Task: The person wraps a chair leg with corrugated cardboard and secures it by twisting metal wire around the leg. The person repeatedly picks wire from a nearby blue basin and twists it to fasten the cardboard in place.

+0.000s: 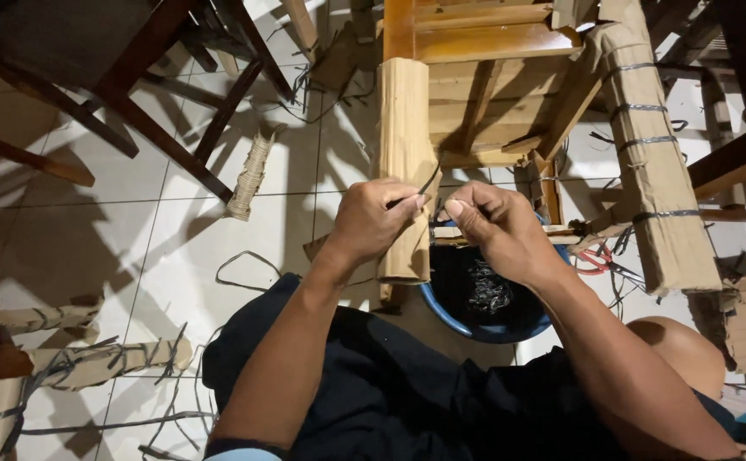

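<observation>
The left hand (373,220) is closed in a pinch on a thin dark strap (428,181), which runs up toward one o'clock from its fingertips. The right hand (497,229), just at three o'clock of it, has its fingers curled in with the thumb tip pressed near the same strap; whether it grips it I cannot tell. Both hands sit against a cardboard-wrapped chair leg (405,162), at twelve o'clock of the person's lap. A blue basin (454,318) of dark strap lies at six o'clock of the right hand. Red-handled scissors (596,259) rest at three o'clock, beside a second wrapped leg (655,154) bound with straps.
</observation>
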